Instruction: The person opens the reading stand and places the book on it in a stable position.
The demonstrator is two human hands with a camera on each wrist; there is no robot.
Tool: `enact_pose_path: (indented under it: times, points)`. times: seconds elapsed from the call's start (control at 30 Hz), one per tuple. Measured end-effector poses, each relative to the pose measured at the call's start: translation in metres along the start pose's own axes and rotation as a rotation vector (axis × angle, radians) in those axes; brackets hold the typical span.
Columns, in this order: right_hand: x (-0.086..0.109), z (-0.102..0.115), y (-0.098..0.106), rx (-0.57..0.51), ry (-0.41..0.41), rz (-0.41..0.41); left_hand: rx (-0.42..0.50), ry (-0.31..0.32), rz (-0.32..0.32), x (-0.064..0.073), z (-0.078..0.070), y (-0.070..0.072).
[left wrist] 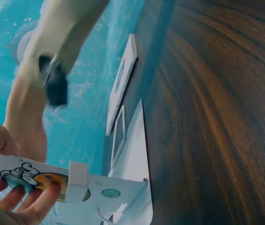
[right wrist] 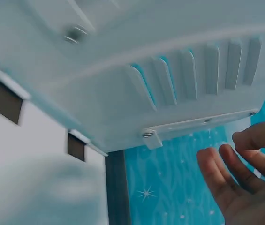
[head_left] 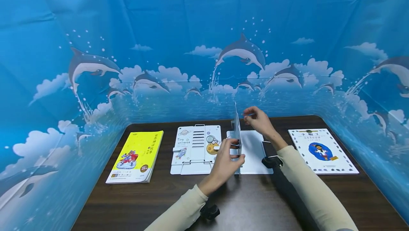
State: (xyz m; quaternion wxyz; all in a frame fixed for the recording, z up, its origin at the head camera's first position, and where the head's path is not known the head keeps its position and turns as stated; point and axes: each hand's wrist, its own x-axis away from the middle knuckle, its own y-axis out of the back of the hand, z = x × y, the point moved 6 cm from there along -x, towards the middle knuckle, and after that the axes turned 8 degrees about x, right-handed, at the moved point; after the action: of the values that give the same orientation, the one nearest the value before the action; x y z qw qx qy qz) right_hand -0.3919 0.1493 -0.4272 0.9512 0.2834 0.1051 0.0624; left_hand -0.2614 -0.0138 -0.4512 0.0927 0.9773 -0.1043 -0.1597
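Observation:
A white metal book stand stands partly unfolded at the middle right of the table, its slotted panel (head_left: 237, 128) upright over the flat base plate (head_left: 254, 156). My left hand (head_left: 223, 163) grips the panel low on its near side. In the left wrist view, the fingers (left wrist: 43, 204) lie against the printed face, beside a white page clip (left wrist: 78, 180). Behind the panel's far upper edge, my right hand (head_left: 260, 122) hovers with loosely bent fingers, holding nothing. The right wrist view shows the panel's plain back with slots (right wrist: 193, 75), and the right hand (right wrist: 249, 183) apart from it.
Left of it, a second book stand (head_left: 183, 158) printed "Tiny universe" lies folded flat. A yellow book (head_left: 137, 153) lies at the far left, a white picture book (head_left: 322, 151) at the right. A dolphin-print curtain (head_left: 191, 28) surrounds the dark wooden table (head_left: 249, 202).

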Motion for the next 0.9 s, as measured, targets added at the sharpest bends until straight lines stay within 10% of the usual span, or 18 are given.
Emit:
enact_pose_path:
  times: [0.37, 0.9]
  points:
    - [-0.039, 0.011, -0.020, -0.103, 0.078, 0.205, 0.030, 0.008, -0.009, -0.001, 0.000, -0.002]
    - [-0.037, -0.023, 0.019, -0.064, -0.027, 0.016, -0.157, -0.154, -0.111, -0.007, -0.002, 0.019]
